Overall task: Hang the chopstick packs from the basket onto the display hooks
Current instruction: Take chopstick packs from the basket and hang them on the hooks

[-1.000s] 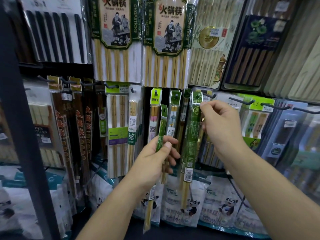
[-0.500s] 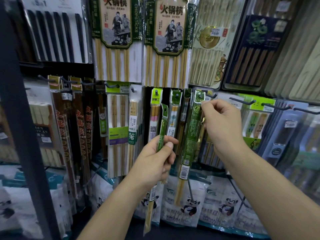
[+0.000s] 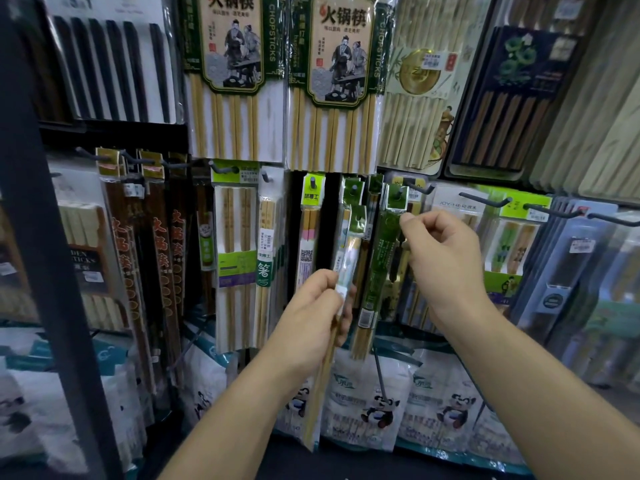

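My left hand (image 3: 311, 313) grips a slim chopstick pack (image 3: 349, 244) with a green header. The pack stands nearly upright in front of the lower row of hooks, and its bamboo tips reach down past my wrist. My right hand (image 3: 446, 261) pinches the top edge of a dark green chopstick pack (image 3: 379, 271). That pack's header sits on a display hook (image 3: 400, 192) and its body hangs straight down. The basket is out of view.
Packs fill the wall: large bamboo sets (image 3: 235, 81) above, brown packs (image 3: 159, 258) at left, panda-print bags (image 3: 377, 410) below. Dark hooks (image 3: 485, 200) stick out to the right of my right hand. A dark shelf post (image 3: 45, 237) runs down the left side.
My right hand lifted the dark green pack and its header now sits on the hook. My left hand raised and turned its slim pack slightly.
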A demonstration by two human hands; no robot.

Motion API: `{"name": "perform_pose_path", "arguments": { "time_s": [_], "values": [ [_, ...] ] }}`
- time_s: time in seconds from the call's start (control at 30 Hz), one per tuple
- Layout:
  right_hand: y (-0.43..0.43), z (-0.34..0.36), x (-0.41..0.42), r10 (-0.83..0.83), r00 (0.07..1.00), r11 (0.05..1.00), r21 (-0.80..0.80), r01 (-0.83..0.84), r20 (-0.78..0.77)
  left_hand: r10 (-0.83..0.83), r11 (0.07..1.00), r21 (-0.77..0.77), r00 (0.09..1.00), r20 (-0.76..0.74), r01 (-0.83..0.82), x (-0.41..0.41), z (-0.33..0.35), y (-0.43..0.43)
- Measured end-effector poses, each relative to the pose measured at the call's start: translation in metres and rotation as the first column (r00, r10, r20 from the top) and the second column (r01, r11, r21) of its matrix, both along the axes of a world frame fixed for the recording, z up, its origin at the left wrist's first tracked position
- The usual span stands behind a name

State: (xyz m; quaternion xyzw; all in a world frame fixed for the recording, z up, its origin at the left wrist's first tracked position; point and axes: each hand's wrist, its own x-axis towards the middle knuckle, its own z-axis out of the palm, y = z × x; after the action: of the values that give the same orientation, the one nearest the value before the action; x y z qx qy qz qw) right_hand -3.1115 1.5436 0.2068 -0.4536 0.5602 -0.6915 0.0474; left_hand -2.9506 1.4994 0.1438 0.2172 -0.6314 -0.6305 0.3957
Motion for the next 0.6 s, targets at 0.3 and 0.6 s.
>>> {"name": "perform_pose_path", "arguments": {
  "time_s": [0.3,0.6],
  "values": [
    [0.008,0.006,0.010,0.122,0.985,0.992,0.036,-0.118,-0.126,-0.034,0.998,-0.058,0.988,-0.148,0.026,-0.012,0.001,0.008],
    [-0.008,0.017,-0.012,-0.011,0.998,1.000,-0.024,0.010,-0.056,-0.072,0.994,-0.083,0.997,-0.039,0.069,-0.020,-0.009,0.005]
  ]
}}
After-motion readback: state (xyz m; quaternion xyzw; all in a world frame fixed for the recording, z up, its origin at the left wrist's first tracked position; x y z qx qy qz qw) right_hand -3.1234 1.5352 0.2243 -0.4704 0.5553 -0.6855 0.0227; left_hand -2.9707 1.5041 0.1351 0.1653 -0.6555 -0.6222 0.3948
